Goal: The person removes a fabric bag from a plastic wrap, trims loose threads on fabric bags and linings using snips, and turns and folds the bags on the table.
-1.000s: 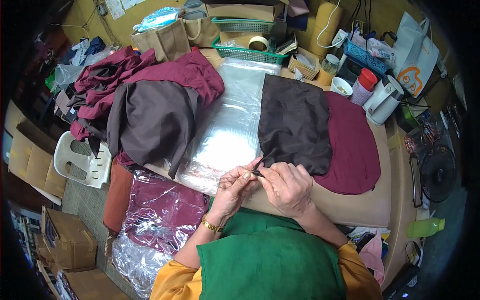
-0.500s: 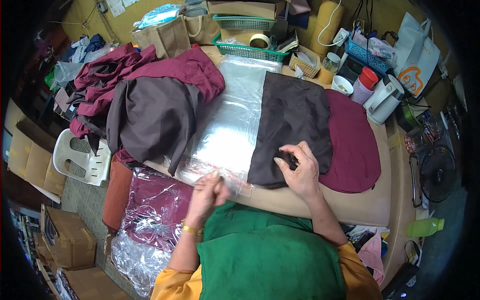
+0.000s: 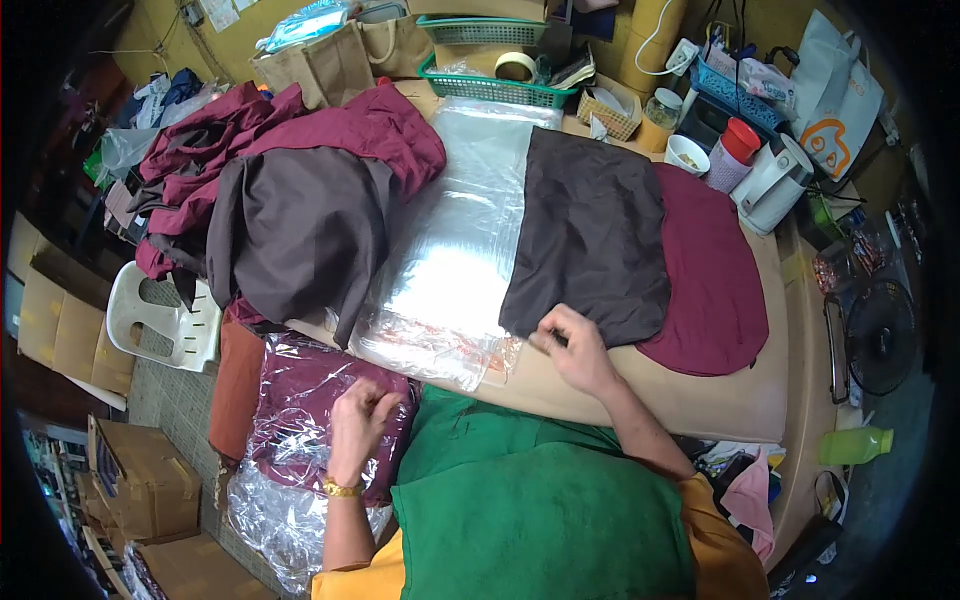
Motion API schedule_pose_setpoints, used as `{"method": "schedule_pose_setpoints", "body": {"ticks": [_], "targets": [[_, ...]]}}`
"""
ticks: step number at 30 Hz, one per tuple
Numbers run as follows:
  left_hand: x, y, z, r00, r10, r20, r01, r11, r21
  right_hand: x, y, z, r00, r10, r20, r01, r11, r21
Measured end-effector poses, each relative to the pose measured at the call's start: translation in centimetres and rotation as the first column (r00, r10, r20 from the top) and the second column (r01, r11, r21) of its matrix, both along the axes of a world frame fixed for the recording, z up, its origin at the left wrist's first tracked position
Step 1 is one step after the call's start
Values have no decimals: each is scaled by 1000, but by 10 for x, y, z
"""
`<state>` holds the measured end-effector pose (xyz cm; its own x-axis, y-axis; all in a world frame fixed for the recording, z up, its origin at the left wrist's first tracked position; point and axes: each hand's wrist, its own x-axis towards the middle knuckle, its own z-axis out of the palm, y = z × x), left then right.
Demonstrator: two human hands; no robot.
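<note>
A dark brown-grey cloth (image 3: 600, 235) lies smoothed flat on the padded tabletop, overlapping the clear plastic sleeves (image 3: 455, 230) on its left. My right hand (image 3: 578, 350) is at the cloth's near edge, fingers curled into a pinch on it; the fingertips are partly hidden. Lower left, my left hand (image 3: 362, 418) hovers in front of a plastic-wrapped maroon bundle (image 3: 310, 400). Its fingers are bent together, and whether anything thin is between them is unclear. A maroon cloth with rounded corners (image 3: 710, 270) sticks out from the dark cloth's right side.
A heap of maroon and dark fabric (image 3: 300, 220) covers the table's left side. Along the back stand green baskets (image 3: 495, 92), a white bowl (image 3: 686, 153), a red cup (image 3: 739, 140) and a kettle (image 3: 775, 185). A white plastic stool (image 3: 165, 325) stands left.
My left hand has moved down and left, away from the plastic sleeves. My right hand has lowered to the dark cloth's near edge and its fingers have closed. That edge now lies farther up the table.
</note>
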<state>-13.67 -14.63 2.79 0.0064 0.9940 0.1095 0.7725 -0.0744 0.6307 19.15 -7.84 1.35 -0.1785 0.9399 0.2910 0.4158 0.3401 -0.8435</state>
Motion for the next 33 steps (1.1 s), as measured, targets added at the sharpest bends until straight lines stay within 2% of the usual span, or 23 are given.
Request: {"method": "schedule_pose_setpoints", "body": {"ticks": [1,2,3,4,5,6,8,9,12,13,14,16,18,20,21,22,23,24,26,28,30,32,33], "targets": [[27,6,14,976,-7,220,-6,998,61,3,5,-10,984,-37,-176,9,987,-157],[38,15,9,972,-108,207,83,989,126,7,9,-12,984,-35,-175,7,988,-156],[61,24,18,931,-222,288,160,961,224,13,12,-12,959,-78,-274,11,971,-237],[77,34,13,907,-319,275,233,924,303,16,12,-12,922,-130,-365,8,949,-316],[96,38,16,906,-303,295,236,941,242,18,10,-9,908,-178,-380,48,944,-327],[110,45,12,890,-337,306,266,931,250,21,9,-10,908,-183,-378,55,945,-324],[134,59,-9,821,-424,383,315,895,315,31,6,-13,771,-238,-591,-115,860,-497],[146,65,-10,816,-432,384,323,891,318,33,6,-11,770,-245,-589,-106,862,-496],[168,73,-17,801,-402,443,285,908,308,24,5,-6,808,-166,-566,-108,902,-418],[172,74,-22,748,-262,609,254,962,102,22,6,-5,828,-140,-542,-98,917,-387],[175,74,-23,679,-90,728,246,963,-111,22,8,-4,849,-114,-517,-89,932,-351],[172,69,-20,647,-106,755,229,972,-59,25,9,-9,836,-105,-538,-105,933,-345],[164,64,-20,615,-118,780,206,978,-14,23,11,-9,703,-128,-700,-208,904,-374],[150,59,-22,634,-126,763,159,987,30,23,12,-11,740,-88,-667,-199,919,-341],[142,57,-28,577,-98,811,131,991,26,23,12,-11,752,-55,-657,-242,904,-353],[134,57,-30,579,-94,810,126,992,25,23,13,-10,762,-20,-647,-286,886,-365],[126,56,-28,560,-70,826,29,998,65,22,13,-9,761,-18,-649,-291,884,-366],[116,55,-26,538,-48,842,-70,992,102,21,13,-7,768,-70,-637,-253,880,-402],[88,57,-15,427,-22,904,-128,988,84,20,13,-7,773,-118,-624,-220,872,-438],[60,53,-7,405,30,914,-171,984,43,20,14,-7,744,-152,-651,-220,863,-454],[38,50,-4,568,46,822,-190,979,76,20,13,-5,749,-144,-646,-226,862,-454],[22,45,-9,501,70,862,-241,968,62,20,13,-5,753,-140,-643,-229,860,-455],[15,44,-13,419,22,908,-216,974,76,21,13,-7,754,-150,-640,-213,865,-454]]}}
